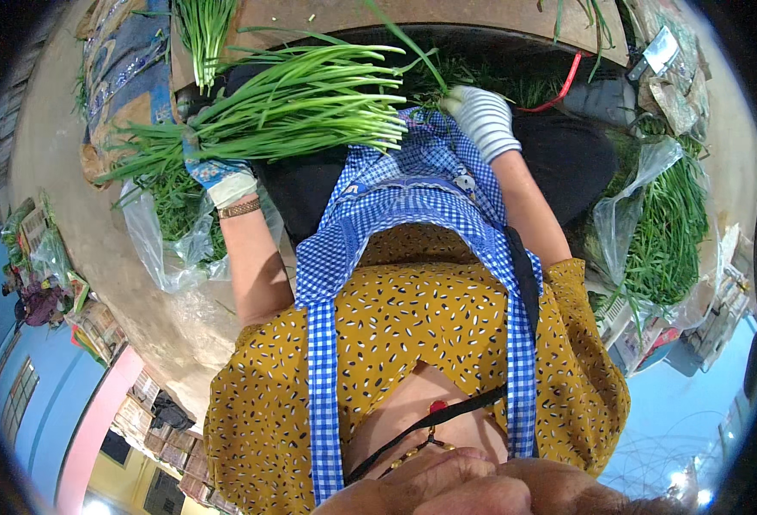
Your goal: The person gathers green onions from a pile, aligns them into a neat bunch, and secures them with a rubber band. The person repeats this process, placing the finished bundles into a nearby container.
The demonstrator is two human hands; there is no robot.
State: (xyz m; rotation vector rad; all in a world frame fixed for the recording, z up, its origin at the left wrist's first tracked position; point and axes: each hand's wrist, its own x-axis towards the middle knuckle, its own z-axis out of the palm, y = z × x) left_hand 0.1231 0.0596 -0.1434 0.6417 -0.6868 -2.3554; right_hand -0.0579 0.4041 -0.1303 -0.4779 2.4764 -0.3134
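My left hand [215,176], in a blue glove with a cream cuff, grips a large bunch of long green leafy stalks [301,99] with pale ends, which reaches across my lap to the right. My right hand [481,116], in a white and grey striped glove, has its fingers closed on a single green stalk [430,69] that rises up and left, above my blue checked apron [421,159]. Another bundle of greens [202,34] lies at the upper left on a brown board [499,26] in front of me. A red strip [559,93] hangs near the board's right edge.
Plastic bags of greens [662,232] stand by my right side, and more [177,223] by my left, on the concrete floor [108,249]. Patterned sacks [117,77] lie at the upper left. A metal blade [660,51] rests at the upper right. Piles of goods [44,275] line the far left.
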